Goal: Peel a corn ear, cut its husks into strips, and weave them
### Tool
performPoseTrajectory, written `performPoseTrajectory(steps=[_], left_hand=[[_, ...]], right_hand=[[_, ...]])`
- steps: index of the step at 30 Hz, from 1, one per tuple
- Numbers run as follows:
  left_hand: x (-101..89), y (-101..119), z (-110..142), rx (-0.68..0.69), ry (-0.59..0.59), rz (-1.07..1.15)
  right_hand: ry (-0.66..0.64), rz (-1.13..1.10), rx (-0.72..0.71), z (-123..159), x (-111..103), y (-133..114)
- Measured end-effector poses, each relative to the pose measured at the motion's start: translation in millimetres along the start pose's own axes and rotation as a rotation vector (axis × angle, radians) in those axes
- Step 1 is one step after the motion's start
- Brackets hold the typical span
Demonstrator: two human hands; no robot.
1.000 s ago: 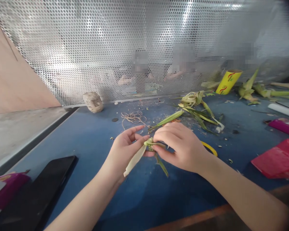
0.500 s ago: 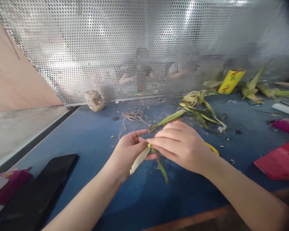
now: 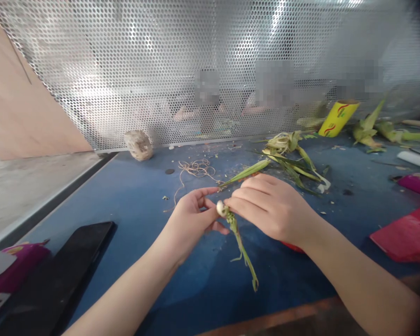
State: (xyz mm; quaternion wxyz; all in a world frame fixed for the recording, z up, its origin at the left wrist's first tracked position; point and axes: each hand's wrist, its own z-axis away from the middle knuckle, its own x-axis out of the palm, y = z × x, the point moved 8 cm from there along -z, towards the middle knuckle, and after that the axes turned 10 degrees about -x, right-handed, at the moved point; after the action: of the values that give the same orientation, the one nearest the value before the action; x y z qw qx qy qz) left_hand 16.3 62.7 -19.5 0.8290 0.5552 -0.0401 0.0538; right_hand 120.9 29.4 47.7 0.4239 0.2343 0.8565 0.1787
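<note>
Above the blue table, my left hand (image 3: 196,214) and my right hand (image 3: 271,205) meet at a thin green plant stalk (image 3: 244,254) with a whitish, rounded piece of leaf (image 3: 221,208) at its top. My left thumb presses against the whitish piece, its other fingers curled behind. My right fingers are closed together on the stalk's upper end; their tips are partly hidden. The stalk hangs down between my forearms, its lower tip dark. Just beyond my fingers, a long green leaf (image 3: 247,171) runs to a pile of corn husks (image 3: 283,144).
A tangle of thin twine (image 3: 198,168) and a stone-like lump (image 3: 139,145) lie at the back left. Phone (image 3: 61,280) at left; yellow tube (image 3: 339,118) at back right, red object (image 3: 406,232) at right. A perforated metal screen (image 3: 143,70) closes the far edge.
The pale strip that hung down to the left now shows as a rounded whitish piece at my fingertips. More green stalk hangs below my hands, swung right. Both hands stay almost in place.
</note>
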Motion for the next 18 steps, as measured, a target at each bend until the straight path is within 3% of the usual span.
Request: performPoseTrajectory(steps=[9,15,18], left_hand=[[6.3,6,2,0.064,-0.066,-0.097],[11.1,6,4,0.031,-0.146,-0.04],[7.7,6,5,0.011,-0.13,-0.009]], right_hand=[[-0.03,0.121,-0.076,0,5,-5],[0.014,0.089,-0.096,1,1,-6],[0.061,0.042,-0.101,4,-2,-6]])
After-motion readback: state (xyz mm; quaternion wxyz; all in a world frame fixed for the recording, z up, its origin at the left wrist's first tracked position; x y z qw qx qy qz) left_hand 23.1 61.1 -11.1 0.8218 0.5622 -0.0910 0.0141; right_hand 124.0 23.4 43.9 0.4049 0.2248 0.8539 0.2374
